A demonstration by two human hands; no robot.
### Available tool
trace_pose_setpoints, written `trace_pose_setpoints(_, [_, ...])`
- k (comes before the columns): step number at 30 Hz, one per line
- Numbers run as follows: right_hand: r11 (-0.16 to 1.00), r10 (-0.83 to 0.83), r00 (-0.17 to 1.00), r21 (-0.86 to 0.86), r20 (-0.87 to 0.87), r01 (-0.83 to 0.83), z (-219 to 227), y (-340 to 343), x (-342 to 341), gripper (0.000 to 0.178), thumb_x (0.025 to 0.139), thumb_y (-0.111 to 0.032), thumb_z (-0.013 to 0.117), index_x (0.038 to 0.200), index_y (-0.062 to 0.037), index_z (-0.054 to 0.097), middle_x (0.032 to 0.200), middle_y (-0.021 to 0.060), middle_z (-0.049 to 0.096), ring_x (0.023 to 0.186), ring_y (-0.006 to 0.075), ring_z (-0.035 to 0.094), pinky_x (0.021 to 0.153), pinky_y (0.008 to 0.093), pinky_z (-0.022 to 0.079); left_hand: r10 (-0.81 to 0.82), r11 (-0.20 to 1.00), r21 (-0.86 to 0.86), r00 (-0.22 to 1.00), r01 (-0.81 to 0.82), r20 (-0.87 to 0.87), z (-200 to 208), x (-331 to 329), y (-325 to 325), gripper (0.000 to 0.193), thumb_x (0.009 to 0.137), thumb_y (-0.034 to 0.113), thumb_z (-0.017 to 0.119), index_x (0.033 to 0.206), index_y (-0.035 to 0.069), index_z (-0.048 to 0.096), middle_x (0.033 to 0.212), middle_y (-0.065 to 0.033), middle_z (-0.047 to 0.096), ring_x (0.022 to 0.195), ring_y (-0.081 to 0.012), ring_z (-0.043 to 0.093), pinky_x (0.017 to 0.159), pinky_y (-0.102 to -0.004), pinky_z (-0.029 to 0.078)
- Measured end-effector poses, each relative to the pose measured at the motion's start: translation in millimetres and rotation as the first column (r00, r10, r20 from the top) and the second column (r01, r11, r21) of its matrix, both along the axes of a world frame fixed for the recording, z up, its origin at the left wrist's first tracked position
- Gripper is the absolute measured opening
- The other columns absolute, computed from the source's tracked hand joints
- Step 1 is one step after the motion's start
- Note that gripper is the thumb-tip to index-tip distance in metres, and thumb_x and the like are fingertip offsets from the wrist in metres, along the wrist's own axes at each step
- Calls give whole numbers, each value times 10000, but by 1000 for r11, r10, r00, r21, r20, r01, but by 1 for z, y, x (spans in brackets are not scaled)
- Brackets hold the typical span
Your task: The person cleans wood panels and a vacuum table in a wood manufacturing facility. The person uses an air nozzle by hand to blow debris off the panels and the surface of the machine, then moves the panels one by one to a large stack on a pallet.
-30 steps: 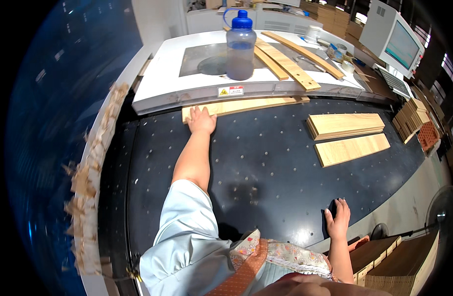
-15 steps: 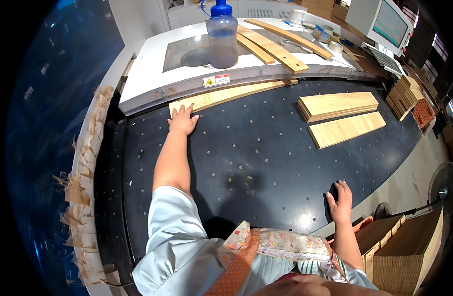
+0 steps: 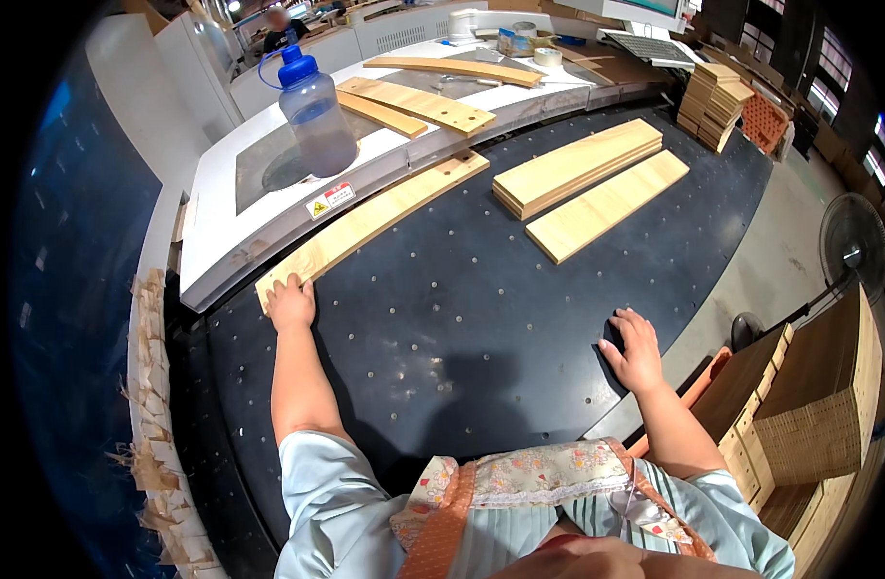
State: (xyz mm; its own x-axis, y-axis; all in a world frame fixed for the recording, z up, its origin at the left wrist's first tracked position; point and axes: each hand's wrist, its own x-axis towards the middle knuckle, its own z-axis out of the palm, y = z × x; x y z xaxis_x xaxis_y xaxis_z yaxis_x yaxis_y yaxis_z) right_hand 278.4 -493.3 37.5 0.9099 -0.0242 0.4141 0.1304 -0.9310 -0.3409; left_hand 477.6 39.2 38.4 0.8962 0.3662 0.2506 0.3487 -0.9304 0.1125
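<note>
A long pale wooden board (image 3: 373, 224) with a few holes lies along the front of the white ledge. On its near left end rests my left hand (image 3: 292, 303), fingers laid over the top and the thumb a little apart. My right hand (image 3: 636, 351) lies on the black table (image 3: 519, 328) close to its right edge, fingers out and thumb spread, holding nothing. Between and beyond my hands are a small stack of shorter boards (image 3: 582, 164) and one single board (image 3: 611, 205) beside it.
On the white ledge (image 3: 206, 251) stand a blue-capped water bottle (image 3: 319, 121), several wooden strips (image 3: 418, 103) and rolls of tape (image 3: 547, 57). More stacked wood pieces (image 3: 710, 104) sit at the far right. A fan (image 3: 852, 253) and piled boards (image 3: 814, 405) flank the table's right side. A person (image 3: 283, 34) is far back.
My view has turned and shifted, so the table and ledge appear at a new slant. My left hand stays at the long board's end, its fingers closer together. My right hand remains on the table.
</note>
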Motion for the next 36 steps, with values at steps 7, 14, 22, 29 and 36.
trace_pose_setpoints(7, [999,13,999,39,-41,-12,-1,-1,1,430,793,-347,652,1107,-64,575,1252,121,503,1225,317,420,1017,516,301,-15,1000,-1,996,15,92,-8,-125,58,347,897,367,488,1082,96,602,1174,-179,542,1141,-384,467,919,-500,395])
trace_pose_setpoints(14, [930,265,964,270,-22,-250,11,-41,17,450,790,-323,663,1135,-52,561,1247,183,499,1234,374,398,1022,474,312,44,975,-220,995,-24,87,3,-280,37,303,872,292,552,984,22,632,1113,-212,589,1043,-355,544,904,-413,423])
trace_pose_setpoints(22, [998,-21,999,55,-29,22,2,-139,55,504,757,-285,682,1173,-47,525,1272,176,468,1258,367,366,1021,537,281,-457,826,-206,837,525,300,102,-123,-227,388,776,218,663,1109,30,598,1225,-173,552,1202,-323,476,1004,-391,372])
trace_pose_setpoints(29, [999,-8,996,43,-88,12,10,-133,56,584,726,-354,702,1184,-40,522,1254,145,493,1241,335,396,1010,583,265,-740,672,-69,669,737,-66,73,91,-426,752,792,457,631,1339,13,368,1452,-244,234,1360,-373,207,1094,-436,234])
trace_pose_setpoints(36, [997,-30,994,73,-105,38,16,-132,59,574,711,-326,721,1165,-32,529,1227,141,521,1216,339,425,1009,572,271,-696,705,-59,673,707,-253,58,156,-450,730,780,551,591,1346,135,392,1353,-176,374,1261,-360,343,1006,-496,310])
